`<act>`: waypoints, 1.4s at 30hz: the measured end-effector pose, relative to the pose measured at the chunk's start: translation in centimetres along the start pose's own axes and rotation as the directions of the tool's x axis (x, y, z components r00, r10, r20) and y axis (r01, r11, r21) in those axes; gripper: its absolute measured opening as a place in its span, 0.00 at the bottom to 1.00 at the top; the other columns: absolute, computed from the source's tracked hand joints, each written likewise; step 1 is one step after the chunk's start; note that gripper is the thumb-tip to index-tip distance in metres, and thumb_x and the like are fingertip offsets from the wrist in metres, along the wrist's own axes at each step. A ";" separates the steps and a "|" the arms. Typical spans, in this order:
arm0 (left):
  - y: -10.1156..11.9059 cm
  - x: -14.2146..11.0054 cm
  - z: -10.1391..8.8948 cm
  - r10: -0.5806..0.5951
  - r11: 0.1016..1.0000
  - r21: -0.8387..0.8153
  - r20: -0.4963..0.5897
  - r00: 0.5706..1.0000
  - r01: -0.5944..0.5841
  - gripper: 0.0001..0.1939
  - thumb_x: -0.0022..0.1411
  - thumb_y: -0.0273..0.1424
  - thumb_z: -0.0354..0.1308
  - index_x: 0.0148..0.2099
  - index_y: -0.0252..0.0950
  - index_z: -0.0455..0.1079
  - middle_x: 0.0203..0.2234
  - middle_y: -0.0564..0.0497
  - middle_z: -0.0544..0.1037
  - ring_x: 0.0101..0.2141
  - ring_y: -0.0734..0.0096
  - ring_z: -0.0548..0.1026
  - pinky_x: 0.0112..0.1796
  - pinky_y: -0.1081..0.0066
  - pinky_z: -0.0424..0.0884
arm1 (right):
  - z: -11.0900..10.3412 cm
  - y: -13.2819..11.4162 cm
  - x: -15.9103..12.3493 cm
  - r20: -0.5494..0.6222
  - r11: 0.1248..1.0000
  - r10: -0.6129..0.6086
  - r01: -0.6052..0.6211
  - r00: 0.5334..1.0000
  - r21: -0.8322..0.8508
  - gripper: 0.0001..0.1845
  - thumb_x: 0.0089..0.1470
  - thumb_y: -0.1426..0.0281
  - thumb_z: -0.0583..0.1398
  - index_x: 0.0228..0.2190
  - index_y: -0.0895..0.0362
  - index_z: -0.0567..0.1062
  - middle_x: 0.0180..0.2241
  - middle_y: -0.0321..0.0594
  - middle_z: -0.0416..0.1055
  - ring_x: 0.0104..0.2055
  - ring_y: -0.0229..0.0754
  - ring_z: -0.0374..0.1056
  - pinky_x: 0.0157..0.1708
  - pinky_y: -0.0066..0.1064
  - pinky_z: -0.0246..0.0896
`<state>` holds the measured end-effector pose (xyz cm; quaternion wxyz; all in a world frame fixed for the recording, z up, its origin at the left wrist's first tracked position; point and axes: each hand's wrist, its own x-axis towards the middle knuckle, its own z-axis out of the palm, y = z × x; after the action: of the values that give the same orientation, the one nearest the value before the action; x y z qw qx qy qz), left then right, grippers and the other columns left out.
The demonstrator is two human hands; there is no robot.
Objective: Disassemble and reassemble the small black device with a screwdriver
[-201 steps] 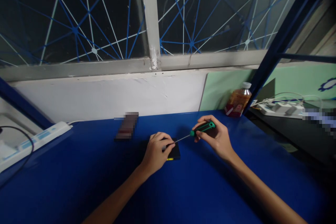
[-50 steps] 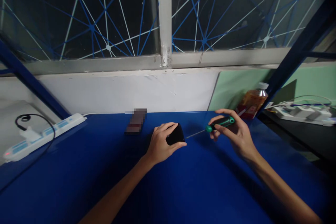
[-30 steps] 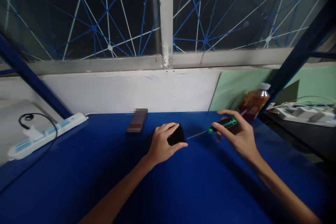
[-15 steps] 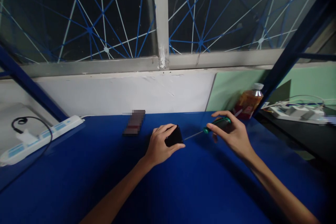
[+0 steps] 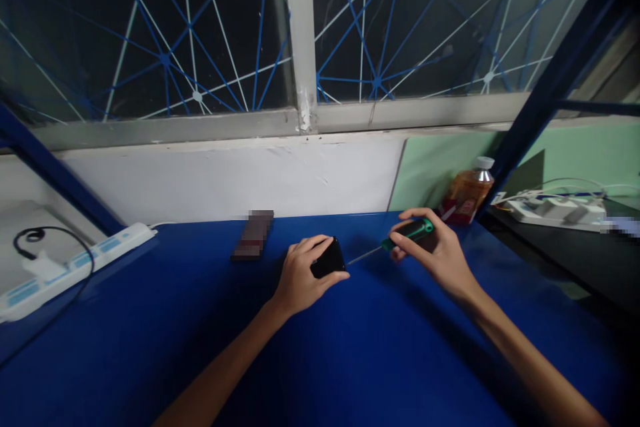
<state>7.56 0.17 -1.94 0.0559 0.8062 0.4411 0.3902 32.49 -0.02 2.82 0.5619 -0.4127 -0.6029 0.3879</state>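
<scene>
My left hand (image 5: 307, 273) is closed around a flat black phone-like device (image 5: 329, 259) on the blue tabletop. Its thumb lies along the near edge, the fingers are over the far side, and the device's left part is hidden under the hand. A screwdriver (image 5: 411, 232) with a black and green handle is held in the fingers of my right hand (image 5: 439, 252). Its thin metal shaft slants down to the left. The tip meets the right end of the device; whether it sits in a screw is too small to tell.
A dark flat object (image 5: 253, 235), partly pixelated, lies behind my left hand. At left is a white power strip (image 5: 107, 247) with a black cable. A bottle (image 5: 467, 193) stands at back right, near a blue frame post (image 5: 525, 100) and another power strip (image 5: 555, 211).
The screwdriver handle has turned in my right hand, and the fingers have curled closer around it. My left hand keeps its hold on the device. The whole view has shifted slightly.
</scene>
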 end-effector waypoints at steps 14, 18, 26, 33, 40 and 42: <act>0.1 -0.1 0.0 -0.009 1.000 0.003 0.014 1.000 0.009 0.29 0.53 0.48 0.62 0.55 0.42 0.67 0.50 0.44 0.74 0.48 0.51 0.72 0.46 0.49 0.67 | -0.2 -0.3 0.0 0.075 0.998 -0.011 0.007 0.997 0.054 0.24 0.49 0.64 0.65 0.46 0.52 0.64 0.34 0.41 0.74 0.26 0.42 0.73 0.24 0.35 0.70; 0.0 -0.1 0.0 -0.005 1.000 0.008 0.012 1.000 0.005 0.29 0.54 0.48 0.62 0.55 0.42 0.67 0.50 0.44 0.73 0.48 0.51 0.72 0.45 0.49 0.67 | -0.4 0.0 0.0 0.111 0.995 0.016 -0.027 0.994 0.098 0.24 0.48 0.65 0.66 0.44 0.53 0.64 0.35 0.42 0.75 0.22 0.40 0.71 0.21 0.33 0.68; -0.2 -0.1 -0.1 -0.005 1.000 0.015 0.007 1.000 0.005 0.29 0.54 0.48 0.62 0.55 0.41 0.67 0.50 0.44 0.74 0.48 0.52 0.72 0.46 0.50 0.67 | 0.2 0.4 0.0 -0.046 0.998 0.056 -0.057 0.997 -0.039 0.23 0.43 0.63 0.69 0.39 0.56 0.68 0.19 0.32 0.70 0.14 0.37 0.65 0.14 0.29 0.61; 0.1 0.0 -0.1 -0.004 1.000 0.012 0.006 1.000 0.004 0.29 0.54 0.48 0.62 0.54 0.40 0.68 0.50 0.44 0.74 0.48 0.53 0.72 0.45 0.51 0.67 | -0.6 0.2 0.3 0.132 0.985 0.075 -0.093 0.988 0.143 0.24 0.46 0.66 0.67 0.43 0.54 0.66 0.36 0.44 0.75 0.22 0.40 0.70 0.21 0.33 0.67; 0.0 -0.1 0.1 0.019 0.999 0.026 0.022 1.000 -0.020 0.29 0.54 0.48 0.62 0.55 0.40 0.67 0.50 0.44 0.74 0.48 0.53 0.72 0.46 0.51 0.67 | -0.2 0.2 0.0 -0.009 1.000 0.010 -0.010 1.000 0.020 0.14 0.48 0.65 0.67 0.33 0.55 0.67 0.18 0.31 0.68 0.14 0.35 0.65 0.15 0.27 0.60; 0.0 -0.1 0.2 0.020 0.999 0.024 0.025 0.999 -0.021 0.29 0.54 0.48 0.62 0.55 0.40 0.67 0.50 0.44 0.74 0.48 0.53 0.72 0.46 0.51 0.67 | -0.2 0.1 0.0 0.012 0.998 0.005 -0.005 1.000 0.060 0.13 0.51 0.64 0.65 0.33 0.54 0.67 0.23 0.35 0.72 0.19 0.37 0.69 0.19 0.29 0.65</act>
<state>7.66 0.10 -2.12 0.0475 0.8161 0.4370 0.3753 32.68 0.02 2.72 0.5697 -0.3948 -0.5930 0.4098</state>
